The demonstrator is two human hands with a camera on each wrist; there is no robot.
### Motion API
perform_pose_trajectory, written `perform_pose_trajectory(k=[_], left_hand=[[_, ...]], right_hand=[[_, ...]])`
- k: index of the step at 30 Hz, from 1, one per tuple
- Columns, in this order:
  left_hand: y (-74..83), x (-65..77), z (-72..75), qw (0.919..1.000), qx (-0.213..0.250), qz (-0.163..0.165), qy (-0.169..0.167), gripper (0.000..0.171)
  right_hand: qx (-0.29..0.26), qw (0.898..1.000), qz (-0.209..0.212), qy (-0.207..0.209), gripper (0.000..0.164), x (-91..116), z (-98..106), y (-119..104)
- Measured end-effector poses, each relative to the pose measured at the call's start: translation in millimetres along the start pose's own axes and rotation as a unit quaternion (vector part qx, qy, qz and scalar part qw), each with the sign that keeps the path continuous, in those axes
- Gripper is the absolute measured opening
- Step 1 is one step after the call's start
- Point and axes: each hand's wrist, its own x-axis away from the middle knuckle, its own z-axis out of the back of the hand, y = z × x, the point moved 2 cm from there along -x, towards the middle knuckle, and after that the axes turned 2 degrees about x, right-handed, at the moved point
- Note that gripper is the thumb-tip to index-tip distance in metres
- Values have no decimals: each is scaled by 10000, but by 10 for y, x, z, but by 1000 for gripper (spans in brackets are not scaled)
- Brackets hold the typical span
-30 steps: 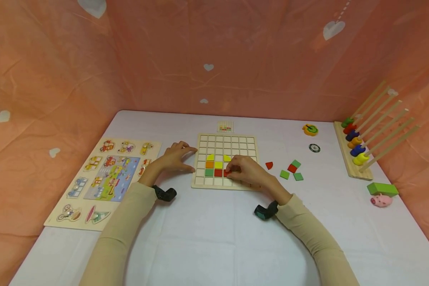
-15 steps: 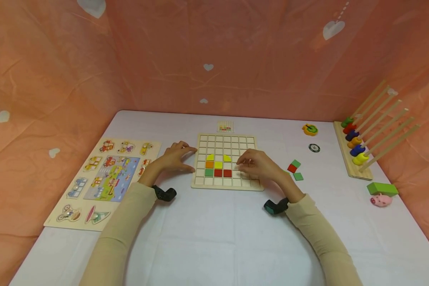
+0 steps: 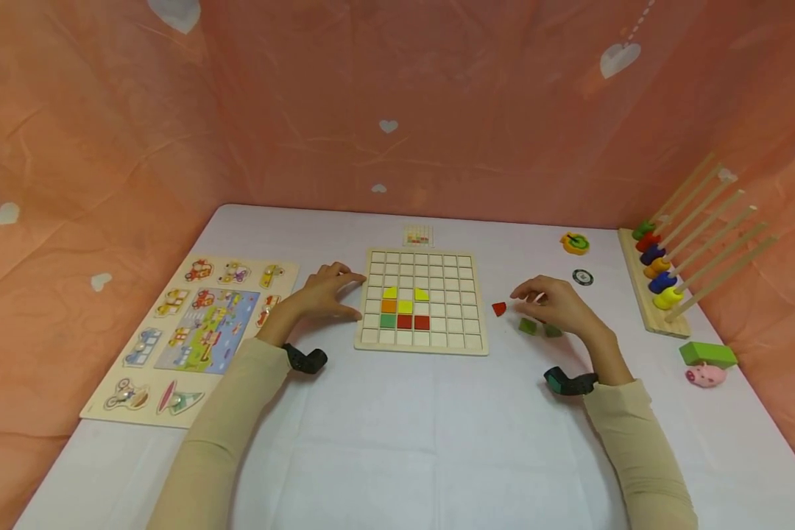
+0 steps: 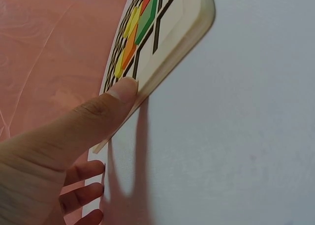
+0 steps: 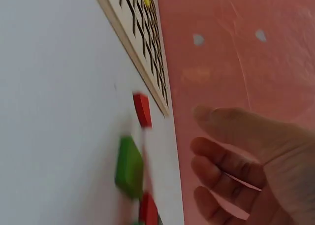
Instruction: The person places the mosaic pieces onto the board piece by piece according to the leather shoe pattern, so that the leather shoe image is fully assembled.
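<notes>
A wooden grid board (image 3: pixel 454 325) lies at the middle of the table. Set in its cells are two red square tiles (image 3: pixel 422 322), a green tile (image 3: pixel 387 320), an orange tile (image 3: pixel 389 305) and yellow pieces (image 3: pixel 405 306). My left hand (image 3: pixel 324 292) touches the board's left edge with thumb and fingertip; in the left wrist view the thumb rests on the rim. Holding nothing, my right hand (image 3: pixel 559 305) hovers right of the board with loosely bent fingers. Below it lie green tiles (image 3: pixel 528 326) and a red tile (image 5: pixel 147 210); a red rounded piece (image 3: pixel 499 308) is left of its fingertips.
A small pattern card (image 3: pixel 418 235) lies behind the board. On the left is a vehicle knob puzzle (image 3: pixel 221 397). To the right are a pegged stand (image 3: pixel 656 313), a round chip (image 3: pixel 582 277), an orange-and-green toy (image 3: pixel 575 243), a green block (image 3: pixel 709 353) and a pink pig (image 3: pixel 706 375).
My right hand has let go of the second red square in the board's lower row and moved right, over the loose tiles. The left hand stays at the board's edge.
</notes>
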Motion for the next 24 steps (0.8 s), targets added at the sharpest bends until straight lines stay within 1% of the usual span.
perform_pose_trajectory(k=[2,5,10,13,20,24], left_hand=[[2,3,1,10000,-7,-21,-12,74],[-3,-2,-5,10000,-29,-28,-36,74],[-8,-15,-2,10000,-54,47,-68,74],[-7,-15,2,9999,-40,59,-77,74],[-4,-6,-2,10000,-86,-15,-11,74],[-3,-10,-10,10000,-86,21,-3,74]], right_hand=[[90,9993,-351,-126,17,67,58,80],[190,9965,-764,-266,18,150,127,179],[109,9927,-1123,-417,20,221,185,276],[51,9909,-1268,-456,21,241,185,310],[97,9894,-1404,-352,20,248,135,356],[59,9868,-1560,-430,22,246,120,366]])
